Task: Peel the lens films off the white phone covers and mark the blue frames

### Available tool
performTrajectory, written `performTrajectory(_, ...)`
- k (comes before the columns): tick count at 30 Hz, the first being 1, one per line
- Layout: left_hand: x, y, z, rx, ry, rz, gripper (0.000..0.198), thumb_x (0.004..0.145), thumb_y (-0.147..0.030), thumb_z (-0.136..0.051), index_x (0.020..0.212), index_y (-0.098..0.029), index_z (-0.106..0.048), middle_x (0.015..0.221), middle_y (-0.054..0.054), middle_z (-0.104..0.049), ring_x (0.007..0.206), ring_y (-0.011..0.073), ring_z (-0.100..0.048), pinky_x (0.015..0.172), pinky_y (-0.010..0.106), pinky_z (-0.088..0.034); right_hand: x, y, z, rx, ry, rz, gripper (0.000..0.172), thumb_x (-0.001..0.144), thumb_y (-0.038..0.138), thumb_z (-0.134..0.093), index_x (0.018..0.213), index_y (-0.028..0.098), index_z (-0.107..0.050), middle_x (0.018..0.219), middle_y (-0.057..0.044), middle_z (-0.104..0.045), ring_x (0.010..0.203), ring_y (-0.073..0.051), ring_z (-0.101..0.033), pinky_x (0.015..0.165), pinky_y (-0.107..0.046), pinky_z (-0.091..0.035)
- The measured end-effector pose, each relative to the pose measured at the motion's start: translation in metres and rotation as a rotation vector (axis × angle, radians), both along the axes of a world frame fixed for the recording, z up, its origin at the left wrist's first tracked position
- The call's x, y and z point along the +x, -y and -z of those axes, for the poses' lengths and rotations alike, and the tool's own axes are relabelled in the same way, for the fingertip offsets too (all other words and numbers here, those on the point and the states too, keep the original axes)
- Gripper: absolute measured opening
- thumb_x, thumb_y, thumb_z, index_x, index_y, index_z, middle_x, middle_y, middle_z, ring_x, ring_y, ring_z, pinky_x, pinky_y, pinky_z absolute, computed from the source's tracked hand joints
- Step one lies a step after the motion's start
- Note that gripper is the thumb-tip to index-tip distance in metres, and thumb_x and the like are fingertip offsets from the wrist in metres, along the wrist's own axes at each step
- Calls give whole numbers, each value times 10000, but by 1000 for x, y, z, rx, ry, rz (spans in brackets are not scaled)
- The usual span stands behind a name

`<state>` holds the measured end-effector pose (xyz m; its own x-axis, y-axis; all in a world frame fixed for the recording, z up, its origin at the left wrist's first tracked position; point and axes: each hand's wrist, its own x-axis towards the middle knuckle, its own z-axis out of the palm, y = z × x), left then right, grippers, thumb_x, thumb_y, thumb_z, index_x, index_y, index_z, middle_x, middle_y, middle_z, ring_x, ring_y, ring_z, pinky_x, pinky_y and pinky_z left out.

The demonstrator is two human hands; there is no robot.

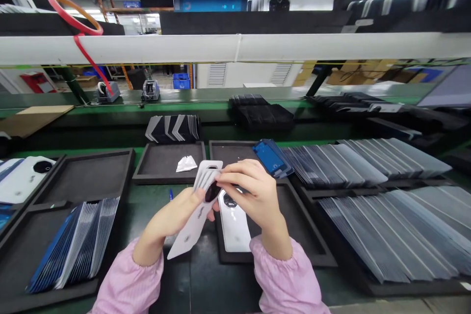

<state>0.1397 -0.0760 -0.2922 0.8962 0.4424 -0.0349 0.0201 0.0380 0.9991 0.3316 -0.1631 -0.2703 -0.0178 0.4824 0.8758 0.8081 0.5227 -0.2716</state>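
My left hand (172, 213) is closed round a small fanned stack of white phone back covers (193, 228), held tilted above the bench. Its thumb lies on the front face, and fingertips show behind. With fingers pinched, my right hand (255, 189) touches the upper edge of these covers beside the dark round camera opening (212, 191); whether it grips one cover or several is hidden. Below the right hand, another white phone back cover (235, 230) lies in a black foam tray (305, 228). A crumpled white tissue (186, 163) rests in a smaller tray behind.
Rows of film-covered panels (390, 235) fill the trays at right. Blue-edged panels (79, 240) stand fanned at left. A blue film-covered panel (270, 157) lies behind my right hand. Tape dispensers (150, 90) sit on the back ledge beneath a shelf with a red tape roll (75, 12).
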Motion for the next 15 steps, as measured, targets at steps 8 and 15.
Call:
performTrajectory(8,2,8,-10,203,-110,-18,857,876,-935,-405,947,-136,-707,839,101,-700,797,234,-642,749,333,-487,3,9,-7,-187,-12,-44,164,1004,166,-682,861,222,-626,868,-6,-673,814,-183,-660,761,-348,-491)
performTrajectory(15,6,22,5,-452,295,73,923,822,-950,-494,933,-76,-766,817,143,-724,713,224,-662,653,299,-486,-7,18,-10,47,169,-102,186,1040,103,-570,896,211,-619,931,-42,-708,857,-193,-680,885,-407,-532)
